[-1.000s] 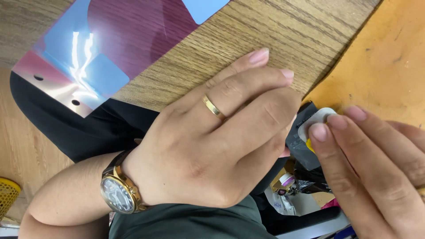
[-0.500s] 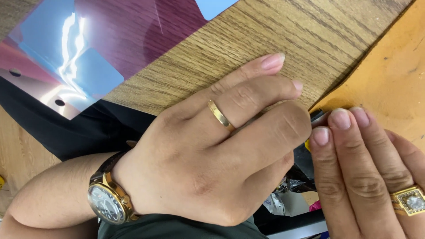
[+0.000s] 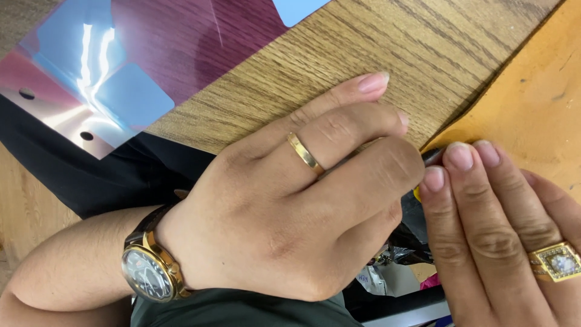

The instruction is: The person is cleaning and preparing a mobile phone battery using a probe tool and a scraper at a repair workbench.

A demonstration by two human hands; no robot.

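workbench (image 3: pixel 387 54) (wood-grain), glossy film sheets (image 3: pixel 121 72)
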